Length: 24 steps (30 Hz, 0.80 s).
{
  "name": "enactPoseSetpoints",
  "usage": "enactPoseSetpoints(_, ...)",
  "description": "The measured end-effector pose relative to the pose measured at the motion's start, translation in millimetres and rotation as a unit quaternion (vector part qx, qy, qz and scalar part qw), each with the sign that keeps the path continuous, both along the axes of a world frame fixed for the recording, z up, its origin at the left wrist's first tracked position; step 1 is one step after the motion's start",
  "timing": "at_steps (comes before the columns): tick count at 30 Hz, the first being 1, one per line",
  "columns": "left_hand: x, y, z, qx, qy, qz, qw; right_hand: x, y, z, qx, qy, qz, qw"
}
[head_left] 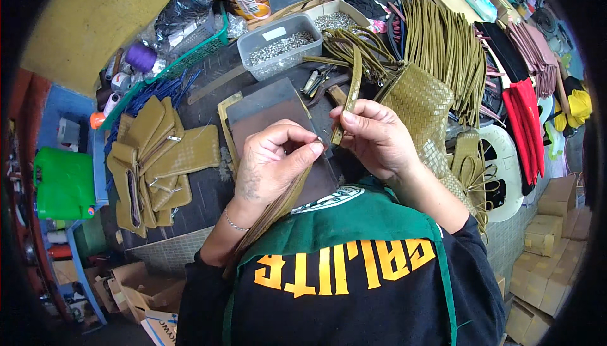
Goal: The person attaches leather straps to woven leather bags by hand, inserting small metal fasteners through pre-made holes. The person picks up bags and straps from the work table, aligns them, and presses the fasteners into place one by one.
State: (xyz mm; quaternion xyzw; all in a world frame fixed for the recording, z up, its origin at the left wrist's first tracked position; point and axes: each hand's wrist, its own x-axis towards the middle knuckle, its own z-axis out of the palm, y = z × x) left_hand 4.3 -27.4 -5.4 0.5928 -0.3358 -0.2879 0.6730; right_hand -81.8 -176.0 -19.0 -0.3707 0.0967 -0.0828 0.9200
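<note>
Over the work board my left hand (278, 153) is closed in a pinch, a tiny dark thing just showing at its fingertips, too small to name. Olive straps (276, 216) run down beside that wrist towards my lap; whether the fingers grip them is hidden. My right hand (382, 137) pinches an olive leather strap (355, 80) near its lower end, and the strap's long part rises above the fingers. The two hands are close together but apart. Beneath them lies a dark flat board (269, 109). An olive woven-pattern pouch (423, 103) lies right of my right hand.
Olive zipped pouches (183, 150) are piled at left. A clear tub of small metal parts (278, 49) stands at the back, near a green basket (171, 61). Bundled olive straps (442, 49) lie back right, beside a white stool (502, 169). Cardboard boxes (550, 245) are stacked right.
</note>
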Motion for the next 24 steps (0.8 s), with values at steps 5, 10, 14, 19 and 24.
enactPoseSetpoints(5, -3.7, 1.6, 3.9, -0.01, -0.02, 0.003, 1.0, 0.1, 14.3, 0.0, 0.012, -0.027, -0.026, 0.999)
enactPoseSetpoints(10, -4.5, 2.3, 6.5, -0.009, -0.01, 0.008, 1.0, 1.4, 14.0, 1.4, -0.062, -0.061, -0.051, 0.995)
enactPoseSetpoints(14, -4.5, 2.8, 8.9, 0.011, -0.034, 0.01, 0.999, 1.8, 13.3, 4.7, -0.073, -0.064, -0.042, 0.994)
enactPoseSetpoints(19, -2.1, 2.0, 7.2, 0.023, -0.071, 0.005, 0.997, 3.4, 11.3, 4.5, -0.108, -0.058, -0.041, 0.992)
enactPoseSetpoints(24, -6.4, 3.2, 9.2, -0.018, -0.034, -0.003, 0.999, 3.6, 13.7, 7.6, -0.149, -0.068, -0.047, 0.985)
